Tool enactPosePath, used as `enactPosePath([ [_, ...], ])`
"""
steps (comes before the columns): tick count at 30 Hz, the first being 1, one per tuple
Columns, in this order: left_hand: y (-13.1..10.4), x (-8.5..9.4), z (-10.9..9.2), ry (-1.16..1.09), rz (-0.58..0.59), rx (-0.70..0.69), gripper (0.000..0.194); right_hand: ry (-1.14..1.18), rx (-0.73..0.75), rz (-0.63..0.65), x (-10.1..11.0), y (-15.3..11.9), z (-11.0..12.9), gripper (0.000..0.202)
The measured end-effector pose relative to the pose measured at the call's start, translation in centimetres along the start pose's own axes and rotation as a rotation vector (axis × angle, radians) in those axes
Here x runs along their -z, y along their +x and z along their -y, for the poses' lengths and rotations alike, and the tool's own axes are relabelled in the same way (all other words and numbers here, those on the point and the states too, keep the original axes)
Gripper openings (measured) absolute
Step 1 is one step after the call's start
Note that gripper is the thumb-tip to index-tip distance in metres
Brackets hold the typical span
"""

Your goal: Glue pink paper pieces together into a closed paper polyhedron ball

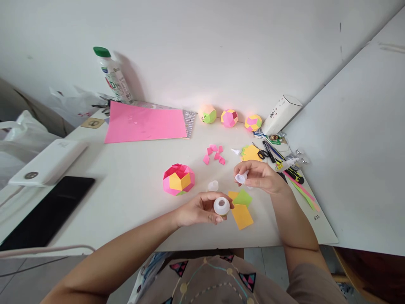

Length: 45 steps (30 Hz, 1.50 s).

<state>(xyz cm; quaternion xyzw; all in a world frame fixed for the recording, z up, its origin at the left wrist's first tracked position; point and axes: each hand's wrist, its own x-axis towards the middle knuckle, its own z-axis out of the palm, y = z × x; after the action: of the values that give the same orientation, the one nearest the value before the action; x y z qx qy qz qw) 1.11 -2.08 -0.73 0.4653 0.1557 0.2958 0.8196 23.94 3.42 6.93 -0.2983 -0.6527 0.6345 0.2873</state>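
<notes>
Left hand (pixel 198 210) fingers pinch open glue pot (pixel 222 206), right hand (pixel 257 176) pinches its cap (pixel 241 177); tipping could spill glue onto paper pieces (pixel 242 209).

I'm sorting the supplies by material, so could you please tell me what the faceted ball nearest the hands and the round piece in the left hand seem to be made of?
The faceted ball looks like folded matte paper: flat pink, orange and green panels with sharp creases. The round piece, held in the left hand, looks like translucent white plastic, smooth and slightly glossy; possibly a cap or small container, though I can't tell which.
</notes>
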Motion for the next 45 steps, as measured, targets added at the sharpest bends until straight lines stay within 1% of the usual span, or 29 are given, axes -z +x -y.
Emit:
enactPosePath([
  [2,0.0,-0.1,-0.1,0.017,-0.013,-0.004,0.042,-0.160,0.003,-0.026,0.1,0.3,-0.4,0.013],
  [4,0.0,0.0,-0.1,0.018,-0.032,-0.013,0.044,-0.419,-0.037,-0.050,0.3,0.6,-1.1,0.010],
  [5,-0.1,0.0,0.0,0.013,-0.036,-0.020,0.044,-0.549,-0.075,-0.040,0.4,0.8,-1.5,0.008],
  [7,-0.1,0.1,0.2,0.009,-0.029,-0.045,0.044,-0.743,-0.158,0.022,0.8,1.3,-2.7,0.008],
  [9,-0.1,0.2,0.4,0.056,-0.027,-0.100,0.043,-0.894,-0.219,0.092,1.2,1.7,-3.9,0.012],
  [11,-0.2,0.2,0.6,0.187,-0.063,-0.213,0.043,-1.014,-0.300,0.139,1.3,1.9,-4.6,0.015],
  [13,-0.2,0.2,0.8,0.375,-0.135,-0.332,0.042,-1.087,-0.374,0.174,1.1,2.0,-4.8,0.014],
  [14,-0.2,0.1,0.8,0.466,-0.173,-0.375,0.041,-1.110,-0.387,0.189,1.0,2.0,-4.7,0.012],
  [16,-0.1,0.1,0.9,0.612,-0.226,-0.439,0.040,-1.140,-0.344,0.200,0.7,1.8,-4.4,0.008],
  [18,-0.1,0.0,1.0,0.706,-0.247,-0.510,0.041,-1.154,-0.233,0.169,0.3,1.7,-4.1,0.007],
  [19,-0.1,-0.1,1.0,0.740,-0.253,-0.549,0.043,-1.146,-0.169,0.145,0.1,1.7,-4.1,0.011],
  [21,-0.1,-0.2,0.9,0.779,-0.273,-0.608,0.045,-1.088,-0.067,0.102,-0.5,1.7,-4.4,0.024],
  [22,-0.1,-0.2,0.9,0.780,-0.286,-0.618,0.045,-1.046,-0.039,0.090,-0.8,1.8,-4.7,0.033],
  [24,-0.2,-0.2,0.7,0.729,-0.296,-0.594,0.042,-0.966,-0.026,0.075,-1.4,2.0,-5.7,0.050],
  [26,-0.3,-0.2,0.6,0.598,-0.275,-0.511,0.035,-0.914,-0.036,0.047,-2.1,2.3,-6.7,0.058],
  [27,-0.4,-0.1,0.6,0.511,-0.255,-0.462,0.034,-0.887,-0.041,0.030,-2.5,2.5,-7.1,0.058],
  [29,-0.4,0.1,0.6,0.337,-0.208,-0.383,0.036,-0.814,-0.058,0.012,-3.1,2.8,-7.6,0.055],
  [32,-0.3,0.3,0.7,0.165,-0.146,-0.362,0.044,-0.732,-0.086,-0.001,-3.8,3.1,-7.5,0.049],
  [34,-0.2,0.3,0.6,0.117,-0.123,-0.376,0.046,-0.712,-0.075,0.006,-4.1,3.2,-7.4,0.043],
  [36,-0.2,0.3,0.5,0.101,-0.125,-0.380,0.046,-0.674,-0.044,0.013,-4.4,3.2,-7.3,0.033],
  [38,-0.3,0.2,0.4,0.115,-0.135,-0.364,0.045,-0.598,-0.046,0.000,-4.6,3.1,-7.4,0.028],
  [40,-0.3,0.0,0.3,0.156,-0.152,-0.333,0.042,-0.535,-0.093,-0.079,-4.6,3.2,-7.4,0.026],
  [42,-0.4,-0.3,0.3,0.217,-0.180,-0.280,0.038,-0.519,-0.128,-0.221,-3.7,3.6,-7.3,0.027],
  [43,-0.3,-0.5,0.3,0.254,-0.197,-0.256,0.035,-0.527,-0.118,-0.306,-2.9,4.0,-7.3,0.030],
  [45,-0.2,-0.7,0.4,0.352,-0.241,-0.222,0.034,-0.517,-0.103,-0.451,-0.3,5.2,-7.3,0.037],
])
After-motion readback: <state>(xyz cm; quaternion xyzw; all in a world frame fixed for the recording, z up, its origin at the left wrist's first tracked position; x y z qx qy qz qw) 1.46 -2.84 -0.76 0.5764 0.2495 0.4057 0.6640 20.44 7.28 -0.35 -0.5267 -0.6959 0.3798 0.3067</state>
